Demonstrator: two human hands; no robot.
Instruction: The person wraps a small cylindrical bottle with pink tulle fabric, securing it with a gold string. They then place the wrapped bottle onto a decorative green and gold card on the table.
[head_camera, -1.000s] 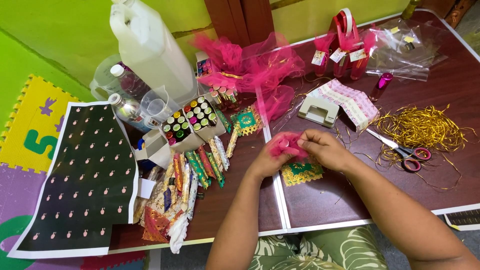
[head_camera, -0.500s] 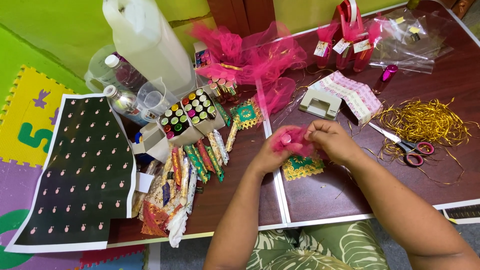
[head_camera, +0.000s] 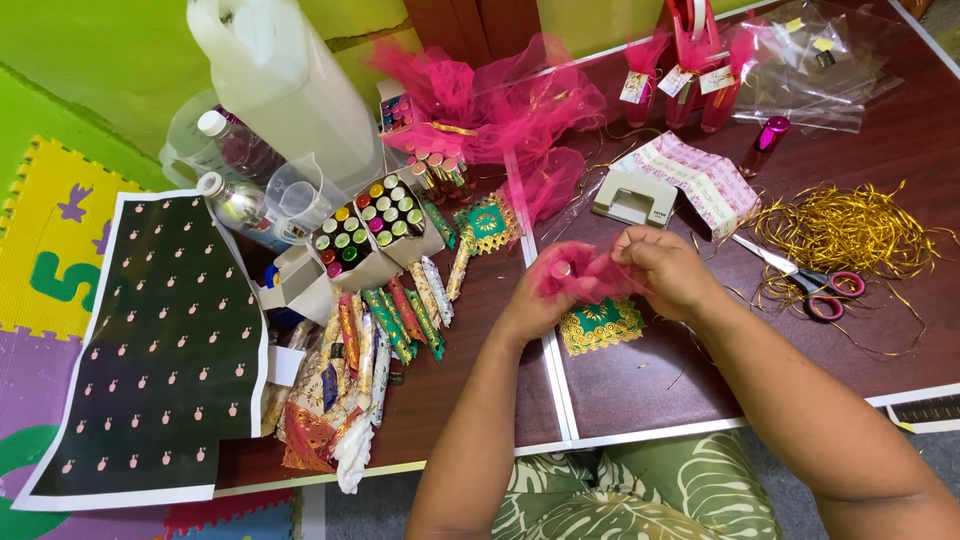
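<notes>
While both hands are working just above the green-and-gold square (head_camera: 602, 325) on the tabletop (head_camera: 640, 390), the left hand (head_camera: 535, 300) is gripping the pink netting bundle (head_camera: 580, 272) and the right hand (head_camera: 665, 270) is pinching its edge, apparently steadying it for wrapping.

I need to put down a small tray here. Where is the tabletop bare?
Bare wood lies below the scissors, right of the right hand, and between the wrapped sticks and the left hand. The far side around the pink netting is crowded.
</notes>
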